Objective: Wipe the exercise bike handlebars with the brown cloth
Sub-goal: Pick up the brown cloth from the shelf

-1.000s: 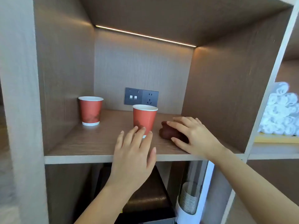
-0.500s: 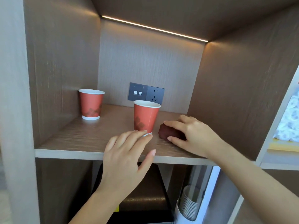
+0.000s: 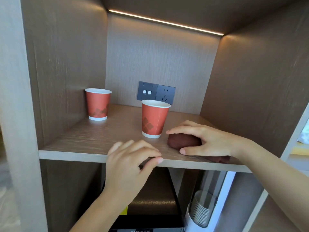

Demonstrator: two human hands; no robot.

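Gripping the brown cloth [image 3: 182,140], my right hand [image 3: 212,139] lies on the wooden shelf [image 3: 93,136] just right of the nearer red paper cup [image 3: 154,118]. Its fingers curl over the top of the wad and the thumb tucks against the front, so the cloth is pinched between them. The cloth sits bunched on the shelf board, close beside that cup's base and, as far as my feed shows, not touching it. A darker fold of it peeks out beneath my wrist, right of the cup at the shelf's front edge.

My left hand [image 3: 128,163] rests in front of the cup and slightly to its left. Its fingers are bent and pressed close together on the shelf's front edge, the thumb lies along the lip, and it holds nothing.

A second red cup [image 3: 97,104] stands upright behind and well to the left of the nearer cup, by the side wall. A grey socket panel [image 3: 156,92] is set in the back wall directly behind the cup, and a light strip [image 3: 167,22] glows high above it. Below the cup, under the shelf, I see a dark box [image 3: 155,198]. To the lower right is a stack of cups [image 3: 202,210] in a clear holder.
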